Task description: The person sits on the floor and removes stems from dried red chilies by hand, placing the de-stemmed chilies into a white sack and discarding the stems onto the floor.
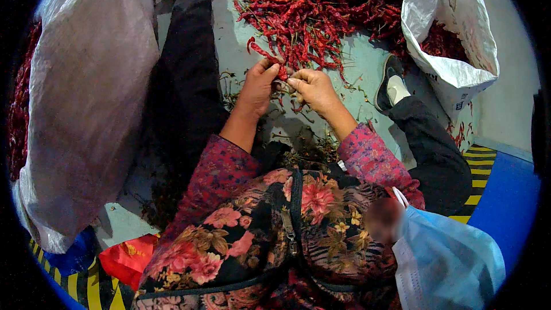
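Observation:
My left hand (257, 86) grips a dried red chili pepper (261, 51) between thumb and fingers; its curled tip points up and to the left. Close beside it, my right hand (316, 89) pinches at the pepper's lower end with thumb and forefinger. The fingers partly hide that end, so its stem is hard to make out. Just beyond both hands spreads a large heap of dried red chili peppers (297, 17) on the pale floor (366, 58). Loose stems and a few small peppers are scattered beneath my hands.
On the right stands an open white woven sack (475, 75) with dried chilies inside. A tall, full-looking woven sack (90, 94) rises at my left. My outstretched legs flank the work area. Stem debris (318, 148) lies near my lap, and a red bag (129, 256) sits lower left.

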Demonstrator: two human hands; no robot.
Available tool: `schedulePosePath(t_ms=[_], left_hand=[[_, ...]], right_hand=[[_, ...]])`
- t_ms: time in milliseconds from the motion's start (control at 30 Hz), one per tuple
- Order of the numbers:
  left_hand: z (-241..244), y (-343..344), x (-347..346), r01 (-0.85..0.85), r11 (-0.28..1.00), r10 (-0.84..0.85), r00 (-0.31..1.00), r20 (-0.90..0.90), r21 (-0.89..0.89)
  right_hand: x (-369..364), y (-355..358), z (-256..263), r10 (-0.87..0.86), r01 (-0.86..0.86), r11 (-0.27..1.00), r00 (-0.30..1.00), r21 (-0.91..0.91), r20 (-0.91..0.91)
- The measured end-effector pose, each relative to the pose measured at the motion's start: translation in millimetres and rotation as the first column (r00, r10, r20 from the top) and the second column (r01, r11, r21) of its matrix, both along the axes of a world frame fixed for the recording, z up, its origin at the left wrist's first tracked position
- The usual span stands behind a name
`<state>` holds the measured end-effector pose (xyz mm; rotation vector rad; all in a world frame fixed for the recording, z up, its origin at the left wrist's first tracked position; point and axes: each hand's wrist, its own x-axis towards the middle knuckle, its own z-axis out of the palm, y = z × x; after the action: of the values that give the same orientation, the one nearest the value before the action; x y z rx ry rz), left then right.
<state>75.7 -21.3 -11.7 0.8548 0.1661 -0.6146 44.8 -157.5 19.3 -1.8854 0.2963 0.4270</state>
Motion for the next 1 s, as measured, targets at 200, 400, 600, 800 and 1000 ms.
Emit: schedulePosePath(t_ms=[200,400,600,800,1000], left_hand=[[-7,-12,-1,-0.074,0.992,0.072,0.997,-0.023,-0.105],[-7,-19,-7,-0.179,0.963,0.13,0.963,0.237,0.202],[-20,-34,-13,-0.185,0.969,0.141,0.958,0.25,0.162],[-3,-28,-13,-0.138,0.947,0.08,0.976,-0.202,-0.291],[8,-20,-13,0.163,0.888,-0.197,0.98,-0.035,-0.43]], right_hand=[[-10,1,-9,-0.093,0.09,0.99,0.995,0.112,0.02],[-6,16,-23,-0.233,0.239,0.97,0.967,-0.047,0.105],[-10,16,-22,-0.543,0.586,0.715,0.809,0.382,-0.226],[-22,1,5,-0.382,0.433,0.716,0.9,0.547,-0.212],[-39,-11,24,-0.167,0.367,0.617,0.926,0.696,-0.34]])
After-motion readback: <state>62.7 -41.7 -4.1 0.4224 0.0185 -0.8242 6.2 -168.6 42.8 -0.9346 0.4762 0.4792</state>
